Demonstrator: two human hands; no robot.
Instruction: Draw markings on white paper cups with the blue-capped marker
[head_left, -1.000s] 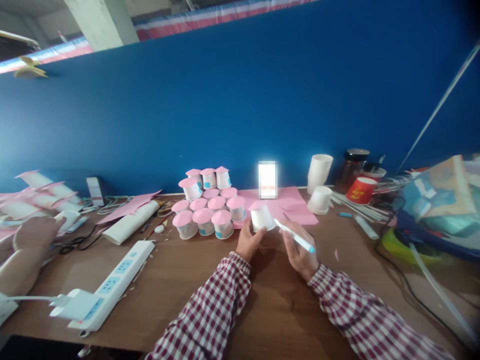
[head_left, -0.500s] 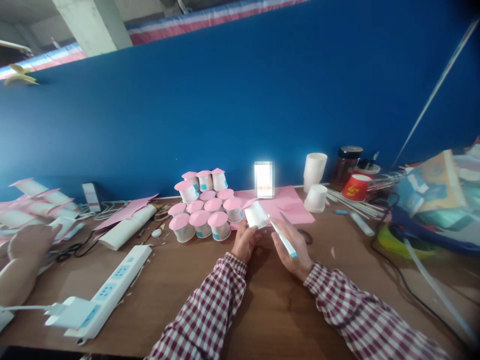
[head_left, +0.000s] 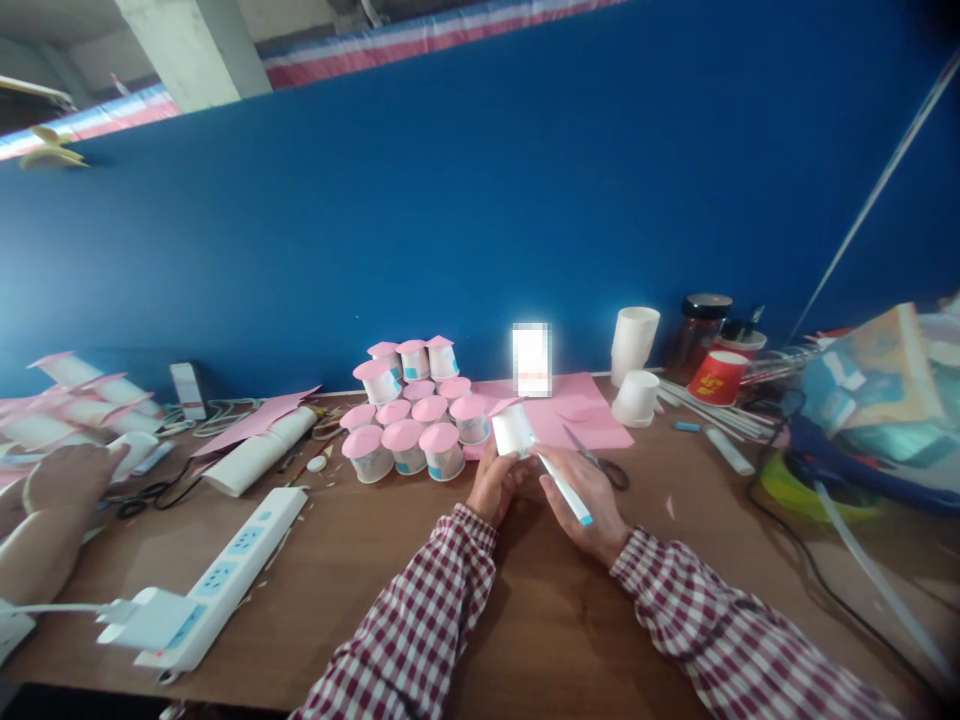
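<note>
The 2 loose sleeves (head_left: pixel 412 612) are checked in small maroon and white squares. Each narrows to 1 gathered, puckered cuff (head_left: pixel 475 528). The left hand (head_left: pixel 491 488) and right hand (head_left: pixel 594 500) are bare.

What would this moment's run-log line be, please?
left hand: holds white cup | right hand: holds marker near cup | scissors: beyond right hand

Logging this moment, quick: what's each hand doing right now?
Left hand: closed, holding a white cup.
Right hand: closed, holding a marker.
</note>
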